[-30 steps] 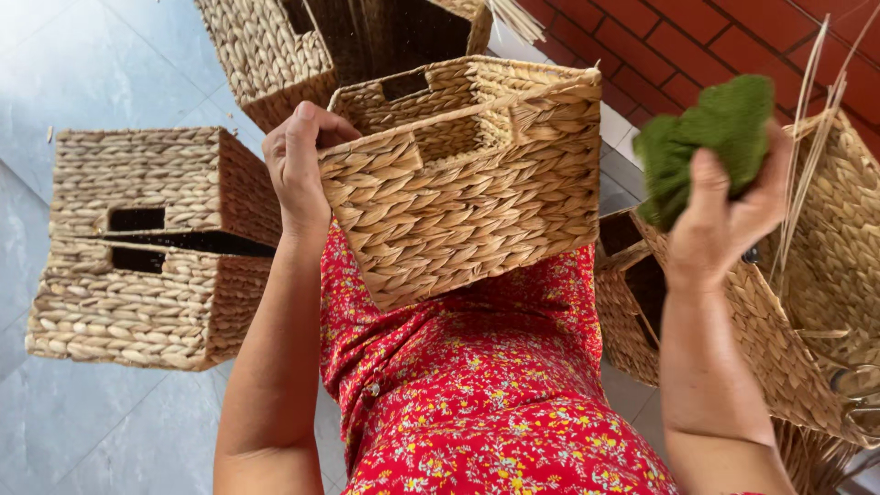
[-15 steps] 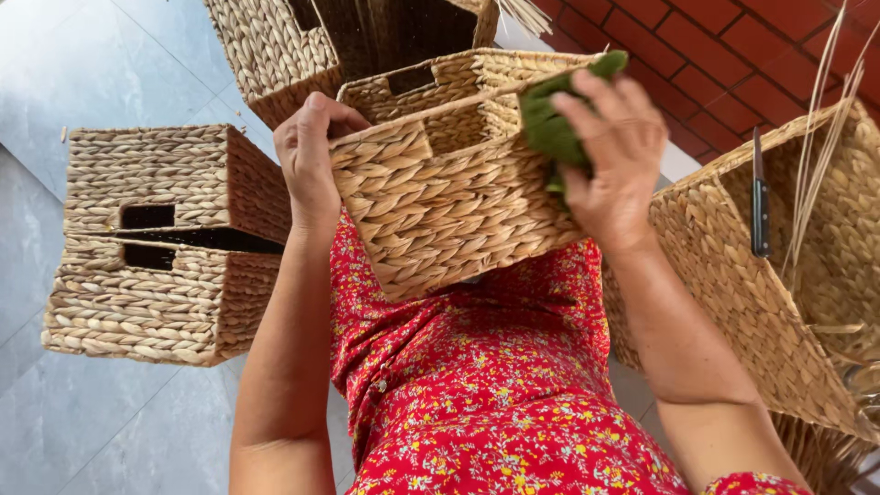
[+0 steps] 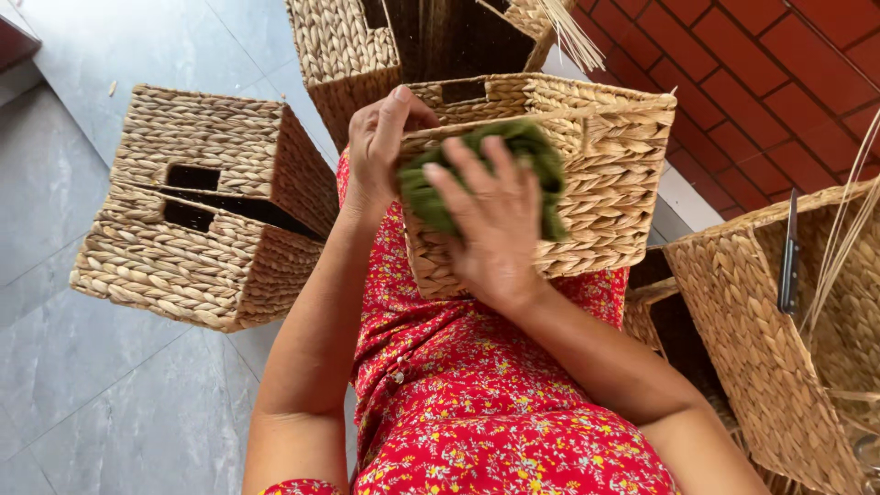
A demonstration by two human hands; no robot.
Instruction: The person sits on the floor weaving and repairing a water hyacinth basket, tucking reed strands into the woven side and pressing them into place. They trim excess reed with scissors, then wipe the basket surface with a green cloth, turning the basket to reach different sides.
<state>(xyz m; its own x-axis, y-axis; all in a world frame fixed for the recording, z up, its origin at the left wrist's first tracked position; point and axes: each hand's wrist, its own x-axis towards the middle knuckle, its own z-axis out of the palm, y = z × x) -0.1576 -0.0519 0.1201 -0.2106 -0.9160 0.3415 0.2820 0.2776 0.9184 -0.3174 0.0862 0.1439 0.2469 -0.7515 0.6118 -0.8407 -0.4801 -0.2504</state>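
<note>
Pressing a green cloth (image 3: pixel 486 174) flat against the near wall of the woven basket (image 3: pixel 605 183) on your lap, your right hand (image 3: pixel 490 229) now lies spread over it, fingers splayed wide, with the cloth trapped between palm and weave rather than pinched in a closed grip. A second ago that hand was up and away from the basket, off to its right, with the cloth bunched in the fingers; half a second ago it had come in to the basket's upper right edge. So the cloth has travelled across to the basket's front face, and I judge that you are wiping or rubbing the weave there.

Your left hand (image 3: pixel 380 147) holds the basket's left rim, thumb and fingers wrapped over the edge in a firm grip, as it did before, steadying it against your red flowered dress (image 3: pixel 477 403).

Left of the basket, two more woven baskets (image 3: pixel 202 211) lie stacked on their sides on the grey tiled floor (image 3: pixel 82 385). Behind it stands another basket (image 3: pixel 367 46). Right of it, a larger basket (image 3: pixel 770 348) leans with a dark-handled knife (image 3: pixel 788 257) resting against its wall, loose dry reeds (image 3: pixel 839 229) beside it. The knife sits near your right elbow's path.
</note>
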